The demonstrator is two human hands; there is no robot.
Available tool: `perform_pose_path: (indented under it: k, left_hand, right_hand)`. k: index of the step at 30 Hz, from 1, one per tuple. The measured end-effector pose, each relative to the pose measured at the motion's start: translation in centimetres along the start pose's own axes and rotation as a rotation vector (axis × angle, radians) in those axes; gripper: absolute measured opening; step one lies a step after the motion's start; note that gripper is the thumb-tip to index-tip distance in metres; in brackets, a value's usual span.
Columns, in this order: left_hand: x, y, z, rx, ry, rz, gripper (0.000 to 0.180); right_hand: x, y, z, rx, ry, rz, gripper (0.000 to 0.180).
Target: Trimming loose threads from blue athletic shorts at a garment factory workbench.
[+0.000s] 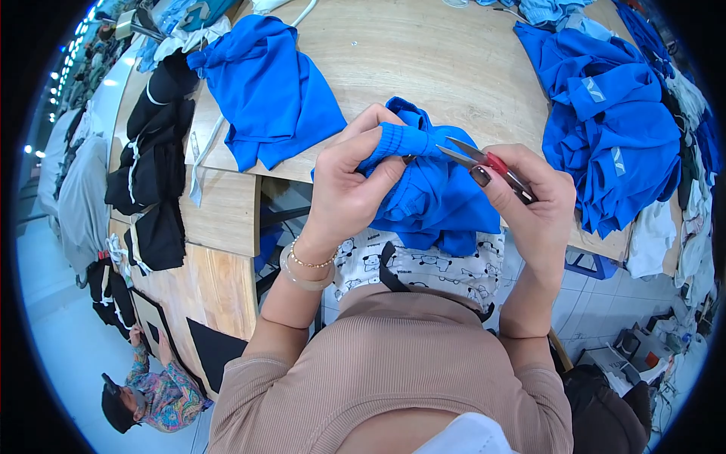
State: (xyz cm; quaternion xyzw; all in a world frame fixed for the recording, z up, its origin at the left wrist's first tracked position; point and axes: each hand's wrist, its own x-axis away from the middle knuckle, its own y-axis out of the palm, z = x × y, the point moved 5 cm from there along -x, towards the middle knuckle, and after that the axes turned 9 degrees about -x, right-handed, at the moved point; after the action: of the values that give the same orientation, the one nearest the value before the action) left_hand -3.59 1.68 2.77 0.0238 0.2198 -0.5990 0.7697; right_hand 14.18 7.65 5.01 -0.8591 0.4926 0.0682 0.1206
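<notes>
A bright blue garment (431, 197) hangs bunched over the table's front edge and my lap. My left hand (348, 178) pinches its gathered, stitched band, holding it up between thumb and fingers. In my right hand (533, 197) is a pair of small thread snips (495, 165) with a red part near the pivot. Their pointed blades are apart and reach toward the end of the band, close by it. Whether the blades touch cloth or a thread, I cannot tell.
Another blue garment (272, 91) lies at the left of the wooden table (423, 53). A pile of blue garments (609, 113) sits at the right. Tied black bundles (155, 144) line the left side. At the lower left, another person (155, 397) works at a lower wooden surface (212, 295).
</notes>
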Motion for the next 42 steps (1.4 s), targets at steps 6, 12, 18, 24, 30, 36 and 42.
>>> perform_pose_path:
  k: [6, 12, 18, 24, 30, 36, 42]
  left_hand:
    - [0.1, 0.0, 0.0, -0.014, -0.004, -0.012, 0.018]
    - [0.2, 0.3, 0.1, 0.048, -0.017, -0.021, 0.019]
    - [0.1, 0.1, -0.1, 0.015, 0.024, -0.025, 0.018]
    - [-0.1, 0.7, -0.2, 0.092, -0.006, -0.008, 0.015]
    - [0.6, 0.6, 0.1, 0.078, -0.128, 0.009, 0.013]
    - [0.5, 0.5, 0.0, 0.042, -0.105, 0.010, 0.014]
    - [0.2, 0.3, -0.2, -0.019, -0.007, 0.004, 0.014]
  right_hand:
    - [-0.1, 0.0, -0.1, 0.030, 0.036, -0.024, 0.012]
    - [-0.2, 0.6, 0.5, -0.143, 0.039, 0.014, 0.011]
    - [0.2, 0.0, 0.0, -0.121, 0.064, 0.029, 0.011]
    - [0.2, -0.2, -0.3, -0.066, 0.036, 0.033, 0.012]
    - [0.5, -0.2, -0.4, -0.040, 0.013, 0.028, 0.011]
    - [0.4, -0.2, -0.3, 0.035, -0.008, 0.022, 0.012]
    - [0.3, -0.2, -0.4, 0.111, 0.030, -0.018, 0.012]
